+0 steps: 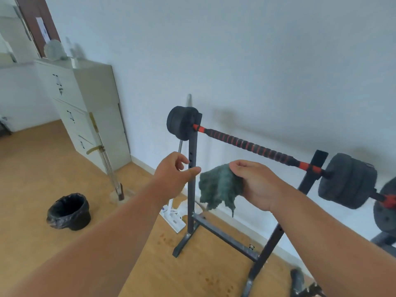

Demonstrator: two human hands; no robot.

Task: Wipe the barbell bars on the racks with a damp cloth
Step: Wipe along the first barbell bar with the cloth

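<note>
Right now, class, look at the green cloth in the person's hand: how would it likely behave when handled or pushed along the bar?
The green cloth droops in loose folds below the right hand, so it is probably floppy and would wrap around the barbell bar. Pinched at one edge without strain, it seems light. Its fuzzy surface probably grips rather than slips.

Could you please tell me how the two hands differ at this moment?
The right hand grips the green cloth; the left hand holds nothing. The left hand's fingers are loosely spread, the right hand's curled. Both are held below the barbell bar, not touching it.
</note>
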